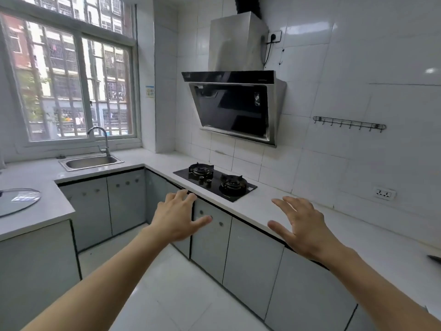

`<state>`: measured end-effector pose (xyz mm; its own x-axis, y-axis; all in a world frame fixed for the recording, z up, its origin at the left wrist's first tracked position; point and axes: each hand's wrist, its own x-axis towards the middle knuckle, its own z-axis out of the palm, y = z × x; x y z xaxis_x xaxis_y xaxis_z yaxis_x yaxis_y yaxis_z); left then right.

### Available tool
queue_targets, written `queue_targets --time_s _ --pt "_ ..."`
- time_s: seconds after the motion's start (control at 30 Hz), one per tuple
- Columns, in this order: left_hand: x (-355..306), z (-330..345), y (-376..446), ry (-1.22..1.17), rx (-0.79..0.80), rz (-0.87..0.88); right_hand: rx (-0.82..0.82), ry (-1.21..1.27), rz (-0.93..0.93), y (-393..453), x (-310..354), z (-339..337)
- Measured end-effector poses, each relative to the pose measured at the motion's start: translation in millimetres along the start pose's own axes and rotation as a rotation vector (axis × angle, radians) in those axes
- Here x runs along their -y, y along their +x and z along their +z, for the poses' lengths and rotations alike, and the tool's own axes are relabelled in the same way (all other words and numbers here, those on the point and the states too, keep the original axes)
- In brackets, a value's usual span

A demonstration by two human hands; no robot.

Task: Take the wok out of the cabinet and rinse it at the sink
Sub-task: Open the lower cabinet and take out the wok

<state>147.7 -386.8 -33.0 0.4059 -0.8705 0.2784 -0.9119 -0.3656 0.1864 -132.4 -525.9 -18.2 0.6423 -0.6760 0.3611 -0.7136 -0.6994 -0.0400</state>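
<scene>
Both forearms reach out, left hand and right hand spread wide, holding nothing, before the closed cabinet doors. No wok shows, presumably inside. Opening a door comes next; the sink waits at ten o'clock.

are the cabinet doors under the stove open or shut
Shut: the cabinet doors sit flush under the counter; neither hand grips a knob.

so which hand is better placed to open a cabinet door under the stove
Left, probably. The left hand is open in front of the closed cabinet doors, thumb near a knob. The right hand hovers open over the counter.
</scene>
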Motion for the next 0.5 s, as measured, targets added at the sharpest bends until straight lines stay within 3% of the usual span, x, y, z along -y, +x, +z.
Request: queue_targets --time_s 0.5 --pt "161 53 194 -0.039 0.008 -0.128 0.054 0.051 -0.150 261 46 110"
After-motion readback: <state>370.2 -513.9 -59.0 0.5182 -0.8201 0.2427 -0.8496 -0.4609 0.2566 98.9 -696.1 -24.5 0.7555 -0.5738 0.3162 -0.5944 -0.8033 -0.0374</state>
